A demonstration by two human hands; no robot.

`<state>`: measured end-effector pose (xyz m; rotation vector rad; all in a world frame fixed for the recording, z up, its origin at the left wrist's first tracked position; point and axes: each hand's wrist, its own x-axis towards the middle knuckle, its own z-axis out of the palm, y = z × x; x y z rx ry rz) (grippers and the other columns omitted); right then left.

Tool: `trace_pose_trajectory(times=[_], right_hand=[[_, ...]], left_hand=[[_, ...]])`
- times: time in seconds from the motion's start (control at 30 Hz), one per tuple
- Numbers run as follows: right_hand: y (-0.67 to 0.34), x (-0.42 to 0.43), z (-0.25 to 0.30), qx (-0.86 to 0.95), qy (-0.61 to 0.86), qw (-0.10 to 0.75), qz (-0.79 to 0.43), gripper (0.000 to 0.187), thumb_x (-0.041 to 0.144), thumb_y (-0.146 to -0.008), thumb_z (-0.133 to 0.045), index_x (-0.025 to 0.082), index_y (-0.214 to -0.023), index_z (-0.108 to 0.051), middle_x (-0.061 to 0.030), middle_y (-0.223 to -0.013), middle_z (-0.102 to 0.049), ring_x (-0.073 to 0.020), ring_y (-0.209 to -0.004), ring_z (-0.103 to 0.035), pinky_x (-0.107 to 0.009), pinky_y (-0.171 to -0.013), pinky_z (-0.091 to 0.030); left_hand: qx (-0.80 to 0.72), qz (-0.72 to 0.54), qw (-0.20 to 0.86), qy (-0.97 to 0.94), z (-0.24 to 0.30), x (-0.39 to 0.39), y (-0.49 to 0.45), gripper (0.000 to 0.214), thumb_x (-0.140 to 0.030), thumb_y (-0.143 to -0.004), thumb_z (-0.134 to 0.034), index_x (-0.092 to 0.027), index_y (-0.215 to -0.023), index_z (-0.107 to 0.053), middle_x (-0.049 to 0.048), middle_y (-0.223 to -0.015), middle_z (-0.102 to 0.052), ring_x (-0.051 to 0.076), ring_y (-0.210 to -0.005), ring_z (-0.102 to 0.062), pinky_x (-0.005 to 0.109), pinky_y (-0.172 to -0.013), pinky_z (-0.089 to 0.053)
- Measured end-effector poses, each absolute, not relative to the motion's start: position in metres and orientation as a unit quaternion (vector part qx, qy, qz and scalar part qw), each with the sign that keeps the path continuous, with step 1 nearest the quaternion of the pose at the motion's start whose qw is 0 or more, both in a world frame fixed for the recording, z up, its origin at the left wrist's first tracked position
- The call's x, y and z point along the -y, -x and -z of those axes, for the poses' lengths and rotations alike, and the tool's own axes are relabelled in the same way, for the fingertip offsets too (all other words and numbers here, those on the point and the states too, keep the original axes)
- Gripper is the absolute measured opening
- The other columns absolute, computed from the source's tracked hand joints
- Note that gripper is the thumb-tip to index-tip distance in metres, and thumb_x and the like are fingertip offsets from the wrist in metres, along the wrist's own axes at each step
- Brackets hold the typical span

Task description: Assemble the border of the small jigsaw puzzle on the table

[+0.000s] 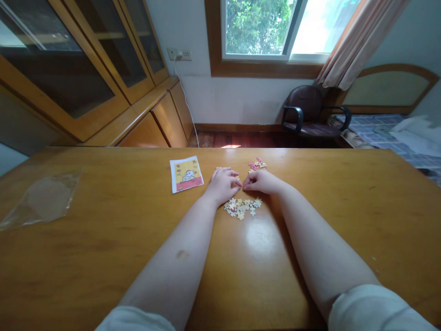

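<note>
My left hand (223, 185) rests on the table with bent fingers, over a few pink and yellow puzzle pieces (236, 177) that it partly hides. Its thumb and forefinger close at a small yellowish puzzle piece (242, 187), mostly covered. From the other side my right hand (262, 181) pinches at that same spot, its fingertips almost meeting the left ones. Nearer to me lies a loose heap of pale, grey and yellow puzzle pieces (241, 208). Just beyond my right hand sits a smaller cluster of pink and cream puzzle pieces (257, 164).
Left of my hands lies a picture card (188, 174) with a white animal on yellow and pink. A clear plastic bag (48, 197) is at the left on the wooden table (103, 257). Past the far edge stand a cabinet (144, 124), an office chair (310, 112) and a bed (386, 133).
</note>
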<state>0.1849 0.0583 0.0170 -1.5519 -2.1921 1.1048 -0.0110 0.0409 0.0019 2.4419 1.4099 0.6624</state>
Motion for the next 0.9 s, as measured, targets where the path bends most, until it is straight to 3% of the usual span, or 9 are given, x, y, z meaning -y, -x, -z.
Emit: trace_pose_trajectory(times=[0.23,0.5,0.73,0.9], right_hand=[[-0.180,-0.051,-0.020,0.745,0.441,0.068,-0.496,0.035,0.035,-0.060,-0.078,0.018,-0.091,-0.074,0.0058,-0.060,-0.054,-0.0075,-0.053,-0.048,-0.022,-0.054,-0.036],[-0.165,-0.044,-0.032,0.794,0.450,-0.006,-0.409,0.028,0.026,-0.062,-0.076,0.022,-0.090,-0.076,0.0059,-0.061,-0.055,-0.0074,-0.054,-0.048,-0.021,-0.055,-0.035],[-0.167,-0.045,-0.028,0.787,0.472,0.024,-0.396,0.020,0.026,-0.063,-0.075,0.020,-0.082,-0.073,0.0043,-0.063,-0.058,-0.0076,-0.055,-0.049,-0.021,-0.053,-0.035],[-0.171,-0.050,-0.017,0.743,0.465,0.118,-0.467,0.017,0.031,-0.065,-0.072,0.017,-0.072,-0.067,0.0039,-0.059,-0.056,-0.0079,-0.053,-0.048,-0.021,-0.052,-0.036]], left_hand=[[-0.528,-0.243,0.098,-0.808,0.000,-0.045,0.013,0.015,-0.022,-0.080,-0.063,-0.028,-0.081,-0.076,0.0004,-0.106,-0.071,0.024,-0.111,-0.055,0.041,-0.102,-0.039],[-0.529,-0.279,0.109,-0.794,0.002,-0.047,0.012,0.017,-0.022,-0.082,-0.059,-0.025,-0.087,-0.075,0.0009,-0.103,-0.071,0.021,-0.104,-0.058,0.037,-0.098,-0.042],[-0.529,-0.292,0.116,-0.789,0.002,-0.049,0.013,0.017,-0.021,-0.082,-0.059,-0.024,-0.088,-0.075,0.0010,-0.103,-0.071,0.021,-0.103,-0.059,0.036,-0.097,-0.043],[-0.525,-0.291,0.124,-0.790,0.001,-0.048,0.013,0.019,-0.020,-0.083,-0.057,-0.024,-0.089,-0.074,0.0011,-0.103,-0.071,0.021,-0.103,-0.059,0.036,-0.098,-0.043]])
